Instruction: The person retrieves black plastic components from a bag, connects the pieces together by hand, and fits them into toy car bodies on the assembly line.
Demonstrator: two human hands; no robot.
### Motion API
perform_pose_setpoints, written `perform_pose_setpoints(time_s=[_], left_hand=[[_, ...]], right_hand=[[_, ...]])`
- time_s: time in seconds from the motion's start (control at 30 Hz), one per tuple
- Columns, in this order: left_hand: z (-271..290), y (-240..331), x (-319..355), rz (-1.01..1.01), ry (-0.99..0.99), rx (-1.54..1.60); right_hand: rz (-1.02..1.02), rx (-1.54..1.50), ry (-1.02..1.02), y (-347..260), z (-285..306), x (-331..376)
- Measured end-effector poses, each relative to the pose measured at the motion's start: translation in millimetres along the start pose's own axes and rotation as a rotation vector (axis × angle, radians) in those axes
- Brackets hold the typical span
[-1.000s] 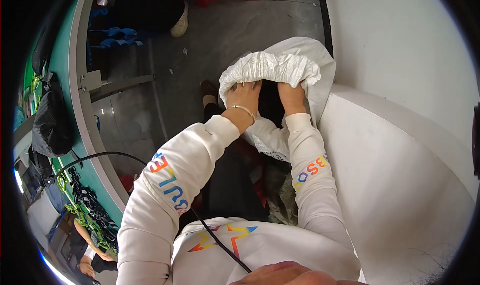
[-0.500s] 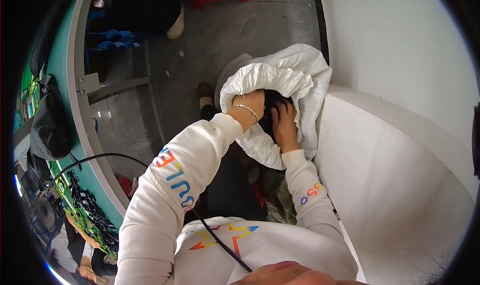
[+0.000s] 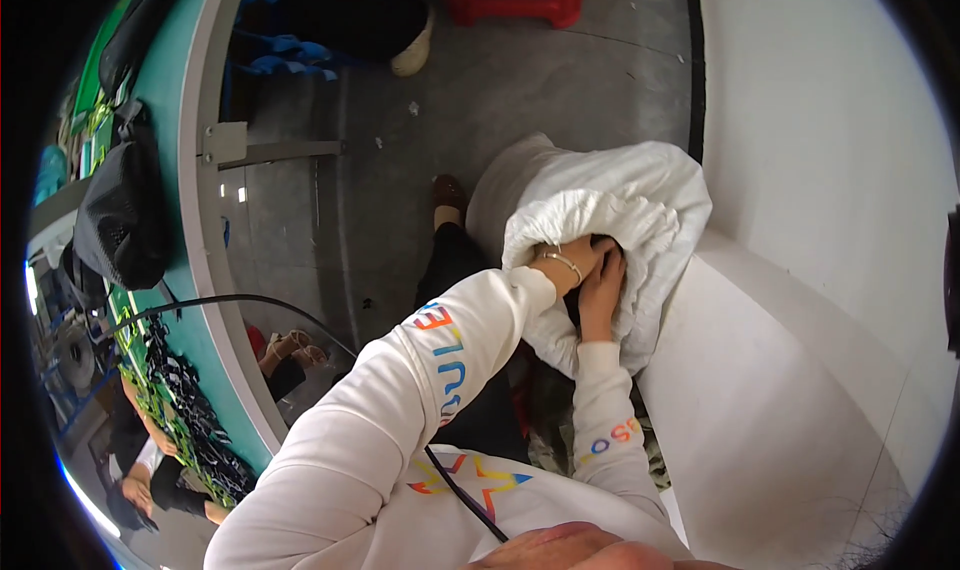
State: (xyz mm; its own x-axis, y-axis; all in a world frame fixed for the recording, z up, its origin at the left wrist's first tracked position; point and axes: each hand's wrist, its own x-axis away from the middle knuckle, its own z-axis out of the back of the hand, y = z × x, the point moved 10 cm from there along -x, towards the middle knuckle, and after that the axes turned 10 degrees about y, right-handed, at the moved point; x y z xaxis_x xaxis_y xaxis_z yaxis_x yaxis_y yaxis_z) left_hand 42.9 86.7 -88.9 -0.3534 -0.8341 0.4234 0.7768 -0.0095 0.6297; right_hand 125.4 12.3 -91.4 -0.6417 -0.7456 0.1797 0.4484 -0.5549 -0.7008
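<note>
From my remote seat I see the left hand [image 3: 578,262] and the right hand [image 3: 600,288] pushed together into a dark opening in a white padded bundle [image 3: 620,215]. The fingers [image 3: 607,266] of both are curled into the folds; I read them as gripping fabric, the left ones clamped on the upper lip of the opening and the right ones hooked just beneath, though their tips are buried and I cannot tell how tightly they close.

My worry is the bundle itself. It hangs over the knees with nothing under it on the near side, and its lower flap [image 3: 560,335] droops below the fingers toward the grey floor [image 3: 400,170]. If either grip loosens, I judge the heavy side would slide off and drag on that dusty floor. The thin bracelet [image 3: 562,260] at the left wrist could also snag the cloth.

The bundle looks soft, puffy and crinkled, bright white, with quilted gathers just above the fingers. To the right of the fingers it rests against the white surface [image 3: 780,400]. Well away on the left runs a green bench [image 3: 190,270] with a black cable [image 3: 220,302].
</note>
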Motion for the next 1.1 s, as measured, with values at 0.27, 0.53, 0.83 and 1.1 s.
perform_pose_setpoints(time_s=[0.27, 0.53, 0.83, 1.1], left_hand=[[15, 3, 13, 0.077, -0.08, 0.162], [31, 8, 18, 0.061, 0.072, 0.22], [15, 10, 46, -0.047, 0.193, 0.042], [78, 63, 73, 0.159, 0.328, 0.796]], right_hand=[[-0.411, -0.605, -0.009, 39, -31, 1], [-0.727, -1.129, 0.006, -2, -31, 14], [-0.809, -1.196, 0.073, -71, 2, 44], [-0.547, -1.164, 0.145, -61, 58, 49]])
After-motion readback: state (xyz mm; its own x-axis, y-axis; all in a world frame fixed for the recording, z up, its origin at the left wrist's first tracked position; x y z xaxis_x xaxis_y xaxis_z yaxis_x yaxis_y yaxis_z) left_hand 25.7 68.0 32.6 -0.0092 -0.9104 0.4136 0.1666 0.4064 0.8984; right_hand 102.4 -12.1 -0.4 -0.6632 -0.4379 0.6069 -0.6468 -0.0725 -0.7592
